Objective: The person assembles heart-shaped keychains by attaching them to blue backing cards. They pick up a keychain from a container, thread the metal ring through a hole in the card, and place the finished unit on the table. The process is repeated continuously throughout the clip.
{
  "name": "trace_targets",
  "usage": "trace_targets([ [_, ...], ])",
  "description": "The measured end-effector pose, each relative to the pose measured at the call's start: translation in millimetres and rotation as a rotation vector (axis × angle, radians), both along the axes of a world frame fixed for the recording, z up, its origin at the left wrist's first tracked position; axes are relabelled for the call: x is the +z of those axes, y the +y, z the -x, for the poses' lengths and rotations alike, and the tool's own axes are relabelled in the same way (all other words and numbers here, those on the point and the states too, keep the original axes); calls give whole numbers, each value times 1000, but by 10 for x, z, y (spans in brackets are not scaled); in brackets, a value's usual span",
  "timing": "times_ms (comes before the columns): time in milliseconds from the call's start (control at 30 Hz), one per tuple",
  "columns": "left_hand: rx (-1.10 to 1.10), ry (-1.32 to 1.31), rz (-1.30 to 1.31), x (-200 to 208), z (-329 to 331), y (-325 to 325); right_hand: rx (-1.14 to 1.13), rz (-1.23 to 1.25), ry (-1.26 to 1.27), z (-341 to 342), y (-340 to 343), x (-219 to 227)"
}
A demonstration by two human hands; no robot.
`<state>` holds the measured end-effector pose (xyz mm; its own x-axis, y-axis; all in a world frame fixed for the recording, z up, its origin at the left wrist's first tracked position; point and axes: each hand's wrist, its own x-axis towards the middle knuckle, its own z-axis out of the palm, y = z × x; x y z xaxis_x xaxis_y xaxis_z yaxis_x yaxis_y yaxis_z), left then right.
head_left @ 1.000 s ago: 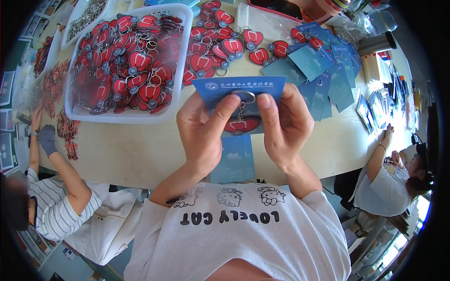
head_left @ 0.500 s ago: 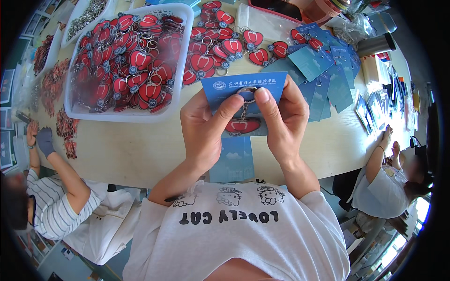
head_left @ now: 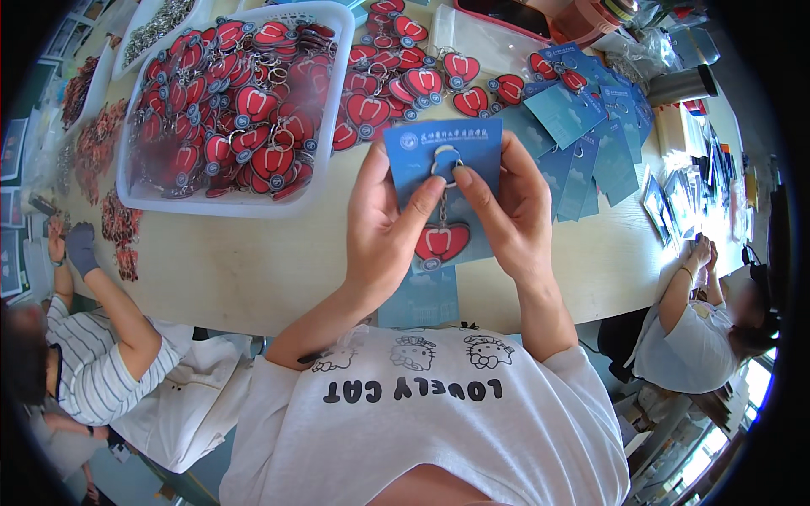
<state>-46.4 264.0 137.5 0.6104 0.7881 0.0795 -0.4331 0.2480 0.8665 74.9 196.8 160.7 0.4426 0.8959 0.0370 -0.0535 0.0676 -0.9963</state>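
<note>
Both my hands hold a blue backing card (head_left: 485,152) upright above the table. My left hand (head_left: 381,232) grips its left edge, thumb pressed near the middle. My right hand (head_left: 521,215) grips the right edge, its thumb tip on the metal split ring (head_left: 435,166) at the card's centre. Part of the ring seems to pass through a hole in the card. From the ring a short chain runs down to a red heart-shaped keychain (head_left: 442,242), which lies against the card's lower part. My other fingers are hidden behind the card.
A white plastic bin (head_left: 253,211) full of red heart keychains stands at the left; more keychains (head_left: 369,110) lie beside it. Several blue cards (head_left: 565,114) are spread at the right, and another card (head_left: 426,299) lies at the near edge. Two people (head_left: 110,363) (head_left: 683,346) sit either side.
The card has been tilted more upright, so more of its face shows. The heart keychain now hangs in full view, and my thumbs have moved slightly lower on the ring.
</note>
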Motion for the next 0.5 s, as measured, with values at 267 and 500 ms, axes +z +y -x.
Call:
trace_targets([
  [267, 115, 810, -903, -292, 392, 39, -364, 93, -167, -1134, -612, -285],
  [500, 107, 1077, -782, -424, 620, -69, -601, 175, -1257, -1294, -107, -104],
])
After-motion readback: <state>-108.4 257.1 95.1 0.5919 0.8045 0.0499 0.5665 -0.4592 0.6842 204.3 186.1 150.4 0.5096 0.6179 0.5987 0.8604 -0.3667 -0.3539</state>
